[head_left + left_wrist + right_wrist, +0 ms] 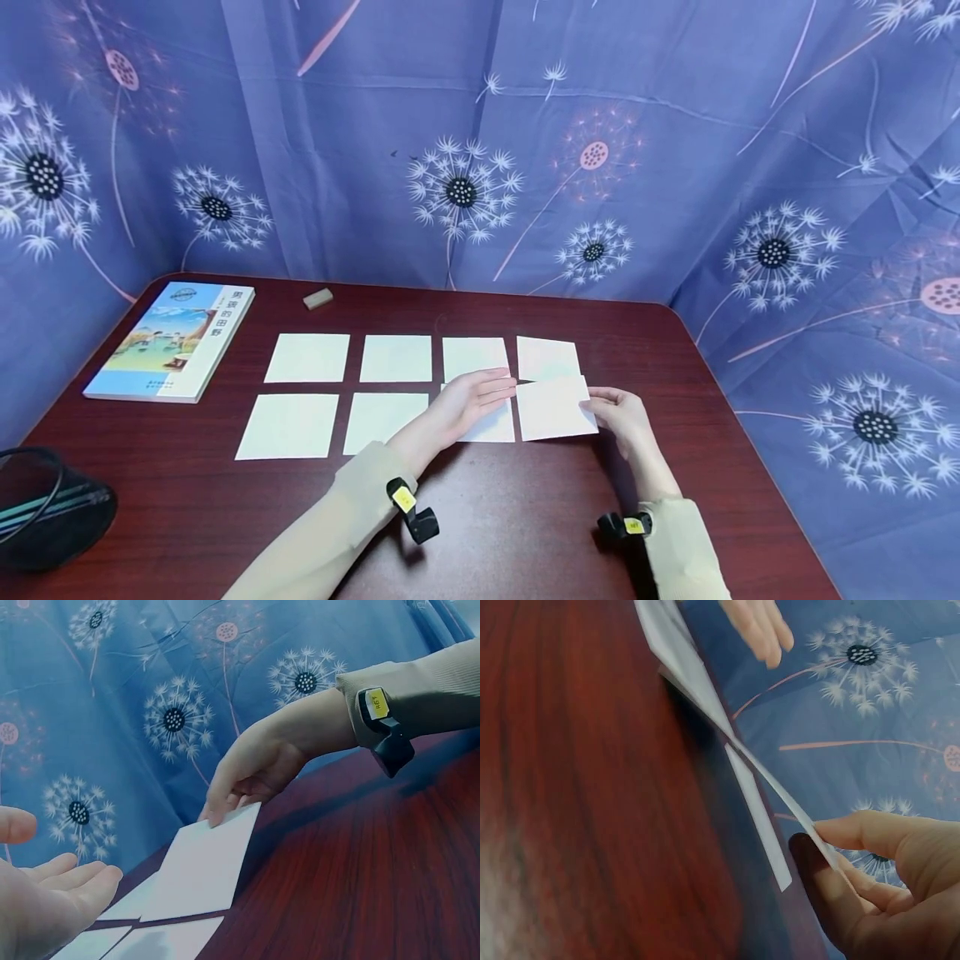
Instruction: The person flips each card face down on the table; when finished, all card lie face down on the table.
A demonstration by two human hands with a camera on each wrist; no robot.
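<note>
My right hand (618, 417) pinches the right edge of a white paper card (557, 408) between thumb and fingers. In the left wrist view that card (202, 862) slants up from its far edge, raised on the side of my right hand (259, 769). My left hand (468, 400), fingers extended and palm turned sideways, hovers over another white card (491, 423) in the front row and partly hides it. Behind the pinched card lies a back-row card (547, 358), set slightly askew. Further cards (307, 358) lie to the left in two rows.
A book (172, 342) with a picture cover lies at the table's left. A small beige block (318, 298) sits near the back edge. At the front left stands a dark mesh holder (82, 521) with striped items. A patterned blue curtain (360, 167) surrounds the dark red table (517, 517).
</note>
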